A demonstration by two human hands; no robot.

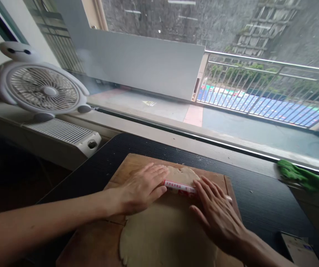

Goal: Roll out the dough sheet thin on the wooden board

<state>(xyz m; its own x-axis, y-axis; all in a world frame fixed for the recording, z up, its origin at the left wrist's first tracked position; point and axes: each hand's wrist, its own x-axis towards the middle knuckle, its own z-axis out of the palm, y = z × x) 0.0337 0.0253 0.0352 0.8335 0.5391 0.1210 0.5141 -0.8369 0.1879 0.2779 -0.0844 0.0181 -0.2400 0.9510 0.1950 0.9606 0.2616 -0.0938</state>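
Observation:
A flattened sheet of pale dough covers much of a wooden board. Across the dough's far part lies a rolling pin, its middle covered by a white and red printed label. My left hand rests over the pin's left part, fingers stretched out and pointing forward. Over the right part lies my right hand, also flat, its thumb apart from the fingers. Neither hand wraps round the pin. Past the right hand a light-coloured end of the pin shows; its left end is hidden under the left hand.
The board sits on a black table with white specks on it. A phone lies at the right, and a green cloth on the window sill. A white fan stands at the left, above a radiator.

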